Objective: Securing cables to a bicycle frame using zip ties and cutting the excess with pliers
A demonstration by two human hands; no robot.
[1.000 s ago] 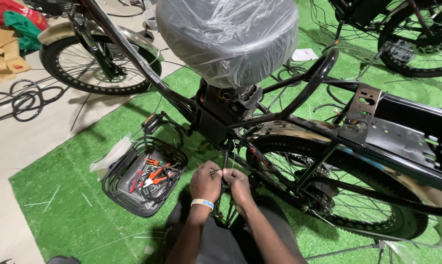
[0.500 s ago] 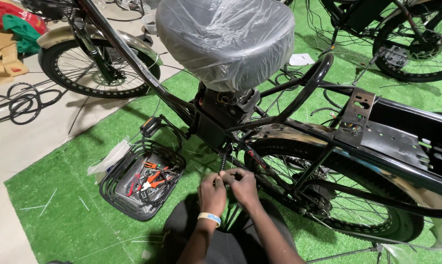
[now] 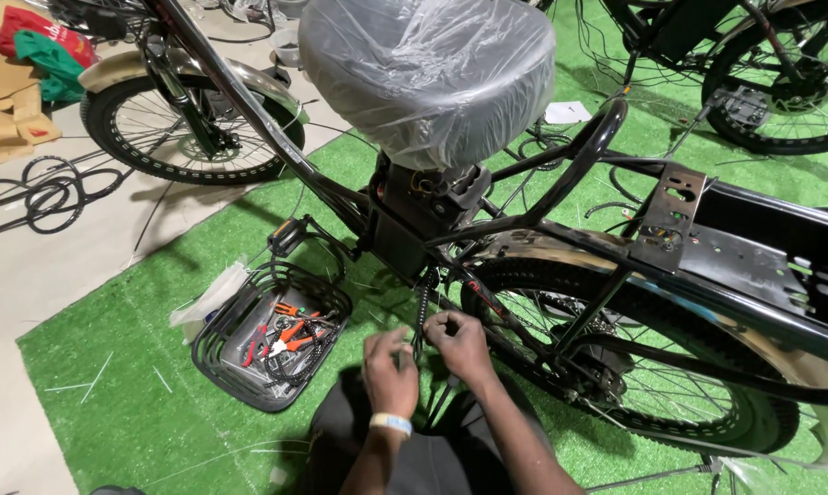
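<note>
Head view: low in the centre, left hand (image 3: 391,371) and right hand (image 3: 457,344) pinch a black spiral-wrapped cable (image 3: 421,310) hanging under the bicycle frame (image 3: 560,234) (beside the rear wheel (image 3: 634,367)); a black basket (image 3: 226,362) of pliers (image 3: 290,335) sits lower left on green turf (image 3: 111,367)

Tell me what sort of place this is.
Probably a bicycle assembly workshop. A black bicycle has its saddle under plastic wrap, another bicycle stands behind, and a black basket of pliers sits on green artificial turf. The left hand and right hand work at a spiral-wrapped cable.
</note>
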